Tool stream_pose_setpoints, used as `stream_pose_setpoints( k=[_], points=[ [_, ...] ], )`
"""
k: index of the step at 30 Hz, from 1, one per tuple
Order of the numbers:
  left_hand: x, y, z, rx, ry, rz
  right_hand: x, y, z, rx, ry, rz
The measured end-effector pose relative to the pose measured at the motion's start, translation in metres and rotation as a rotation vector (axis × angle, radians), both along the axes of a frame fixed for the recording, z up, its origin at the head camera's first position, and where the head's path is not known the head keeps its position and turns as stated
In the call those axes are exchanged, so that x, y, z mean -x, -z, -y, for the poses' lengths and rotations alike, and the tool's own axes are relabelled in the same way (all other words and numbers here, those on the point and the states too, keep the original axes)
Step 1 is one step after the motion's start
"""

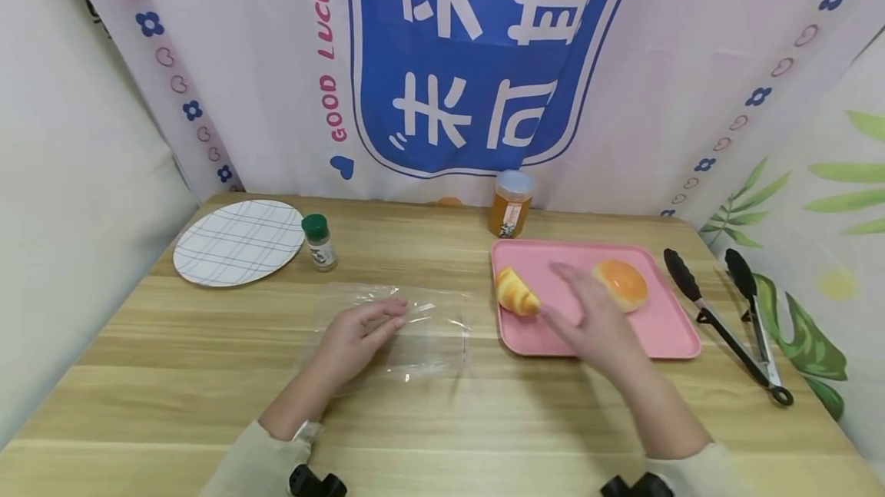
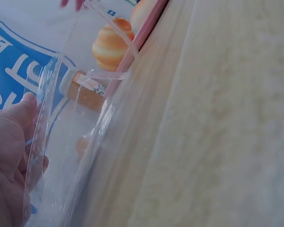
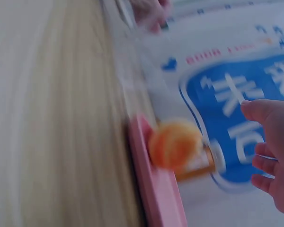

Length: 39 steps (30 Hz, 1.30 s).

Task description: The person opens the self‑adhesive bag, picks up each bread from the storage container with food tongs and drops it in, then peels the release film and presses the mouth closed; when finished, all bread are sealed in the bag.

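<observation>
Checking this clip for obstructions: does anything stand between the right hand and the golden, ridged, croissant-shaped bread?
Nothing visible does. In the head view, the right hand appears over the pink rectangular tray, just right of the golden croissant-shaped bread; the round orange bun lies on the hand's other side.

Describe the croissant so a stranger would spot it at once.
Start at the wooden table and, in the head view, find the pink tray toward its right. The croissant lies at the tray's left end. Its ridged, tapering shape sets it apart from the smooth, round bun farther right on that tray.
</observation>
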<state>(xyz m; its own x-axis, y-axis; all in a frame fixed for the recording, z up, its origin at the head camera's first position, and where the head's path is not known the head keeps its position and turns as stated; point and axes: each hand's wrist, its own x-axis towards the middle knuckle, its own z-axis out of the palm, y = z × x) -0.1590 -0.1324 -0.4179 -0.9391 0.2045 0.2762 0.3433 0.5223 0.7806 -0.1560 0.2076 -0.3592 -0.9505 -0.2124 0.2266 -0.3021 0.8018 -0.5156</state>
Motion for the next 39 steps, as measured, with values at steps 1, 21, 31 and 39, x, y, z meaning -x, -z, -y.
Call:
stream_pose_setpoints(
  k=[1, 21, 31, 39],
  points=[
    [0.000, 0.000, 0.001, 0.000, -0.004, -0.001, 0.002, -0.002, -0.013, -0.004, 0.031, -0.015],
    [0.000, -0.003, 0.004, 0.027, -0.014, -0.012, 0.015, 0.028, -0.213, -0.130, 0.646, 0.409],
    [0.001, -0.003, 0.002, 0.025, 0.004, -0.017, 0.012, 0.047, -0.226, -0.035, 0.702, 0.529],
    [0.000, 0.000, 0.001, 0.021, 0.005, -0.008, 0.007, 0.053, -0.232, -0.046, 0.744, 0.505]
  ],
)
